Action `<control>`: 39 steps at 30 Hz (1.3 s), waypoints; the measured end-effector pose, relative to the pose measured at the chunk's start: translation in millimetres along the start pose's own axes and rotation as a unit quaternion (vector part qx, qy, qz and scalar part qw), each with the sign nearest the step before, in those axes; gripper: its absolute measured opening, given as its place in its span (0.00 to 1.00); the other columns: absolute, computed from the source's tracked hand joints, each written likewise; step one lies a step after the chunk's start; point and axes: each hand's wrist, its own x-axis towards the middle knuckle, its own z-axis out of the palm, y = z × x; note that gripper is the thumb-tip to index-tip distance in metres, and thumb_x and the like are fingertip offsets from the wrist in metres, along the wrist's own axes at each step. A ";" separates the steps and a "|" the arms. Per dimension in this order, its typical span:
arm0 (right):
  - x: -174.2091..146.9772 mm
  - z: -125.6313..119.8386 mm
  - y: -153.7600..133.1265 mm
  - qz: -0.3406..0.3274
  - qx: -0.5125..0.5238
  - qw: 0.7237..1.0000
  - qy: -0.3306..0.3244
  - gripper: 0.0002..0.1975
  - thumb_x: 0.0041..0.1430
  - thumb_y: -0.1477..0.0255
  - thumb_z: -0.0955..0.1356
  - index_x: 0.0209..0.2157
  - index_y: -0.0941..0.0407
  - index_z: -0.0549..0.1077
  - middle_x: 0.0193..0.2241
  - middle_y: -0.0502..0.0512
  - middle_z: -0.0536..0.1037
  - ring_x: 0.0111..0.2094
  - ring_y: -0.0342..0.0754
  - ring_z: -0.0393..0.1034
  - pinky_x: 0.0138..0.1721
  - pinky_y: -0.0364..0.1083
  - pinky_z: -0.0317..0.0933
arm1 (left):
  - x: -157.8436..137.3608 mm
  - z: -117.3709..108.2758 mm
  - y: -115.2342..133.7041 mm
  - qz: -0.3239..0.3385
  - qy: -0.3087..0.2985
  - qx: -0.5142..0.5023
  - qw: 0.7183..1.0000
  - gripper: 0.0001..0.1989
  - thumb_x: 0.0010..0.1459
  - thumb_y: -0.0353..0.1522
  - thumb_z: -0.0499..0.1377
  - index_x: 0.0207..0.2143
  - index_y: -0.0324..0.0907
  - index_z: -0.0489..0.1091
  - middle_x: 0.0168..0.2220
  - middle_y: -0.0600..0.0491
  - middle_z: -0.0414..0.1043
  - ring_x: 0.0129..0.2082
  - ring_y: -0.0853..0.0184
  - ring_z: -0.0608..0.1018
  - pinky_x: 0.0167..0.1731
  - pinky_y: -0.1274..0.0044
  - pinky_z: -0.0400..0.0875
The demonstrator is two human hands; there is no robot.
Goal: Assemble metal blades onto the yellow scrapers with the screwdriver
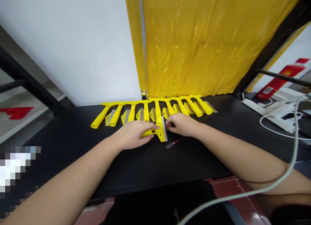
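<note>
- My left hand [133,134] grips a yellow scraper [159,130] before the scraper row [157,107].
- My right hand [182,124] curls beside its blade [164,129]; I can't tell if it's holding anything.
- A screwdriver [171,145] lies near.

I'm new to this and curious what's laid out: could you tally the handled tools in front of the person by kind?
Yellow scraper handles in the row: 9
Yellow scraper held in the left fingers: 1
Screwdriver: 1
Total: 11
</note>
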 end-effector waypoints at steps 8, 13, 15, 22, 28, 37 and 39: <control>-2.7 -0.2 -3.8 0.010 -0.001 0.999 -0.032 0.04 0.63 0.77 0.70 0.35 0.55 0.78 0.37 0.55 0.82 0.38 0.50 0.74 0.37 0.46 0.61 | 0.4 0.5 -1.5 0.009 -0.002 -0.008 1.000 0.18 0.69 0.36 0.57 0.59 0.49 0.73 0.55 0.52 0.81 0.52 0.58 0.83 0.52 0.67 0.76; -5.6 -9.9 -1.5 -0.011 0.053 0.998 0.029 0.05 0.65 0.78 0.69 0.34 0.56 0.76 0.34 0.54 0.80 0.35 0.47 0.72 0.37 0.46 0.61 | 0.3 0.1 -0.6 0.011 -0.003 -0.014 1.000 0.18 0.69 0.35 0.57 0.59 0.49 0.73 0.54 0.51 0.81 0.52 0.57 0.83 0.52 0.66 0.76; -5.7 -12.9 -0.6 -0.020 0.108 0.991 0.076 0.04 0.66 0.76 0.69 0.35 0.56 0.76 0.33 0.52 0.78 0.34 0.46 0.70 0.38 0.45 0.61 | 0.2 -0.1 0.0 0.015 -0.002 -0.016 1.000 0.18 0.69 0.36 0.57 0.59 0.49 0.74 0.54 0.52 0.81 0.52 0.58 0.83 0.51 0.67 0.77; -2.2 -1.4 -1.7 -0.077 0.196 0.972 0.102 0.02 0.62 0.76 0.74 0.36 0.55 0.80 0.40 0.53 0.70 0.40 0.46 0.67 0.43 0.46 0.63 | -0.6 -2.9 5.5 0.029 -0.003 -0.019 0.999 0.17 0.69 0.35 0.57 0.59 0.50 0.75 0.52 0.53 0.82 0.49 0.60 0.84 0.50 0.69 0.77; 2.4 5.8 -1.0 -0.060 0.317 0.945 0.049 0.03 0.63 0.73 0.73 0.35 0.55 0.75 0.29 0.47 0.70 0.30 0.43 0.63 0.32 0.43 0.58 | -1.0 -4.4 8.9 0.043 -0.001 0.006 0.999 0.18 0.69 0.34 0.57 0.58 0.50 0.75 0.50 0.54 0.83 0.46 0.60 0.85 0.45 0.71 0.77; 5.7 16.9 -4.9 0.011 0.498 0.867 0.026 0.21 0.57 0.70 0.75 0.39 0.51 0.57 0.34 0.42 0.69 0.22 0.38 0.66 0.25 0.43 0.66 | -1.2 -4.0 9.6 0.047 0.008 0.015 0.999 0.18 0.69 0.35 0.57 0.59 0.51 0.74 0.50 0.54 0.82 0.46 0.61 0.85 0.43 0.70 0.78; 6.9 18.4 -6.4 0.024 0.500 0.865 0.027 0.22 0.57 0.71 0.74 0.40 0.50 0.56 0.33 0.41 0.69 0.21 0.38 0.66 0.24 0.43 0.66 | -1.4 -3.4 8.9 0.048 0.012 0.014 0.999 0.18 0.69 0.35 0.57 0.59 0.51 0.74 0.51 0.54 0.82 0.47 0.61 0.85 0.43 0.71 0.77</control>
